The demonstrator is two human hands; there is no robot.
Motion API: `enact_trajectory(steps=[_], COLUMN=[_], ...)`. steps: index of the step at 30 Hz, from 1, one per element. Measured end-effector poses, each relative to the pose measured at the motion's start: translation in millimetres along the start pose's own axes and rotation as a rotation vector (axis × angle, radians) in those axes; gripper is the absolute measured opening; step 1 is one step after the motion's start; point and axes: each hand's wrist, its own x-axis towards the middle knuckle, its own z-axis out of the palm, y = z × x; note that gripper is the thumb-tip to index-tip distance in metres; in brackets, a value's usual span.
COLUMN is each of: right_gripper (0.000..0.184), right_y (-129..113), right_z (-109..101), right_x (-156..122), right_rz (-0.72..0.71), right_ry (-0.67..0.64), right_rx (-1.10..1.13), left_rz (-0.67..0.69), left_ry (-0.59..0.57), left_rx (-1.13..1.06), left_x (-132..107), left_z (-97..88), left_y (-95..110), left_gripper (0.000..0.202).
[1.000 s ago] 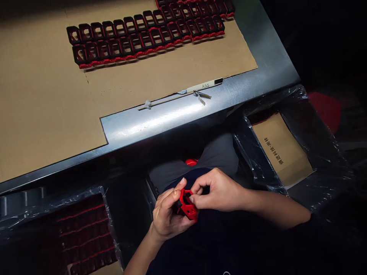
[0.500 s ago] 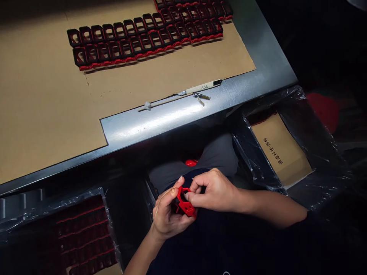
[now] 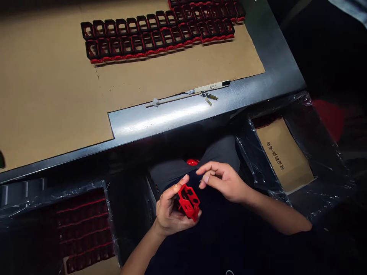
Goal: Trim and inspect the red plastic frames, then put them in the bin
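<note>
My left hand [image 3: 172, 214] is wrapped round a red plastic frame [image 3: 187, 206], which has a wide opening and small holes in its wall. The frame is tilted, and my fingers and palm hide part of it. Just to the right, apart from the frame, my right hand [image 3: 225, 181] hangs with its fingers loosely curved and spread, and nothing shows in them. Along the near edge of the metal table lie a pen-like tool [image 3: 212, 88] marked A55, a thin stick [image 3: 177, 100] with white fluff on it, and nail clippers [image 3: 209, 97].
Rows of black-and-red frames [image 3: 160, 38] stand on the cardboard [image 3: 51, 88] covering the metal table [image 3: 283, 65]. At lower left a plastic-lined box [image 3: 107, 214] holds more rows of them. To the right, another lined box contains a cardboard sheet [image 3: 286, 152].
My right hand has come off the red frame and moved up and right. My left hand has turned the frame, showing more of its side. The whole view has shifted slightly.
</note>
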Motion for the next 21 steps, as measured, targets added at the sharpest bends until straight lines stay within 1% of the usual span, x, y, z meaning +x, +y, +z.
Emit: enact_trajectory(steps=[2,3,7,9,10,11,13,14,15,16,19,21], right_gripper=[0.016,0.014,0.012,0.021,0.026,0.029,0.031,0.029,0.025,0.021,0.02,0.013], right_y=[-7,-11,-23,-22,-20,-17,-12,-10,-9,-10,-19,-25], right_z=[2,4,13,11,8,3,-9,-14,-17,-18,-7,3], right_x=[-5,-7,-8,-6,-6,-5,-5,-6,-7,-8,-10,-8], right_rz=[0.035,0.046,0.025,-0.017,-0.039,-0.056,-0.071,-0.072,-0.07,-0.064,-0.043,-0.038], right_ry=[-0.102,-0.132,-0.126,-0.144,-0.124,-0.058,0.175,0.283,0.331,0.3,-0.035,-0.17], right_rx=[-0.036,-0.073,-0.255,-0.313,-0.332,-0.35,-0.365,-0.349,-0.321,-0.294,-0.298,-0.361], left_rz=[0.01,0.018,0.074,0.101,0.107,0.111,0.11,0.109,0.108,0.105,0.087,0.077], left_ry=[-0.01,-0.018,-0.063,-0.074,-0.071,-0.063,-0.044,-0.039,-0.039,-0.042,-0.056,-0.064], left_rx=[0.024,0.044,0.12,0.155,0.166,0.171,0.161,0.152,0.141,0.129,0.11,0.119], left_x=[1,3,10,14,15,15,15,14,13,13,13,15], left_z=[0.7,0.7,-1.5,-3.5,-4.5,-5.2,-5.8,-5.5,-4.8,-3.9,-1.0,0.0], left_y=[-1,-1,2,5,6,7,8,7,7,6,5,5], left_gripper=[0.09,0.09,0.088,0.088,0.089,0.089,0.087,0.087,0.086,0.087,0.089,0.089])
